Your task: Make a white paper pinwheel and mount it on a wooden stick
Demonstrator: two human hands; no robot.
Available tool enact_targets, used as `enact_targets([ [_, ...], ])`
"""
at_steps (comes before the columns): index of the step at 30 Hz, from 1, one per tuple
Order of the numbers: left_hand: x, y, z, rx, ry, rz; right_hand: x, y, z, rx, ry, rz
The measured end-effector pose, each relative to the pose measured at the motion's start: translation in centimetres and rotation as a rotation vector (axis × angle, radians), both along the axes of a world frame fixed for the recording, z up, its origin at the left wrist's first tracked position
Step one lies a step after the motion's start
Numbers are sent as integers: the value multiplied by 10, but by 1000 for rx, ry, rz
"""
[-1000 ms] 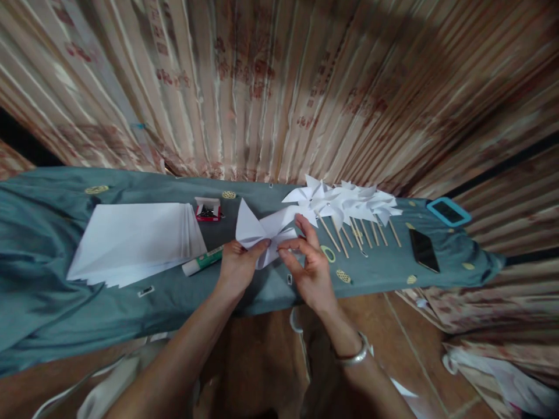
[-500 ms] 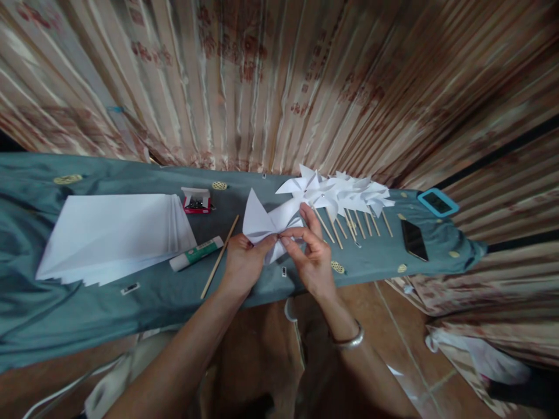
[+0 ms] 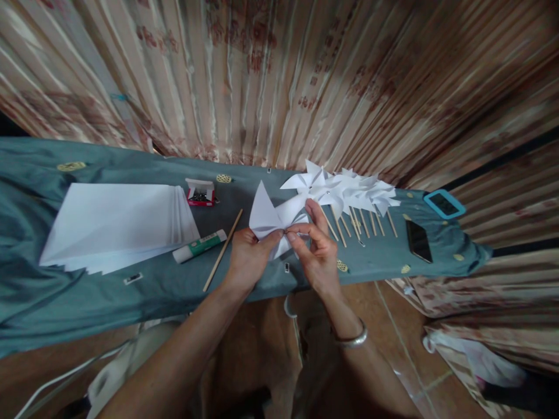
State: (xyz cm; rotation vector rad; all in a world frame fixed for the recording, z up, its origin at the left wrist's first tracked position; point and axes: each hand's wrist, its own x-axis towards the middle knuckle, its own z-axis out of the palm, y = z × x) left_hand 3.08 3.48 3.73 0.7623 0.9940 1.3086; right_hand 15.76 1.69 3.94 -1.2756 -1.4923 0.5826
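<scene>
Above the table's near edge, a white paper pinwheel [image 3: 264,212] with folded blades is held between both hands. My left hand [image 3: 248,259] is closed on its lower left part, the thumb pressed near the centre. My right hand [image 3: 321,253] pinches with thumb and index finger at that same centre, its other fingers curled above. Whatever small thing may sit between the fingertips is too small to make out. Just left of my left hand lies a thin wooden stick [image 3: 222,250]. Beyond my right hand are several white pinwheels on sticks [image 3: 343,189], overlapping in a row.
On the green cloth [image 3: 166,297] lie a stack of white paper [image 3: 113,221], a glue stick [image 3: 200,247] and an opened red box of small dark pieces [image 3: 201,195]. A phone [image 3: 419,240] and a blue-rimmed device [image 3: 444,203] lie right. A curtain [image 3: 244,87] hangs behind.
The view has shifted slightly, so most things on the table appear a little further right. Both hands keep their hold on the pinwheel, with barely any change in the fingers.
</scene>
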Motion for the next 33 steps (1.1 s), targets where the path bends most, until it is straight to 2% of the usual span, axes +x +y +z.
enact_targets([
  [13, -2, 1, -3, 11, 97, 6, -6, -1, -1, 48, -96, -52],
  [22, -10, 0, -6, -4, 15, -34, -9, -1, -9, 6, -93, -39],
  [30, -18, -2, -11, -30, -6, -66, -13, -1, -9, 1, -33, -106],
  [33, -22, -3, -9, -31, 7, -65, -10, 1, -11, -63, 63, -56],
])
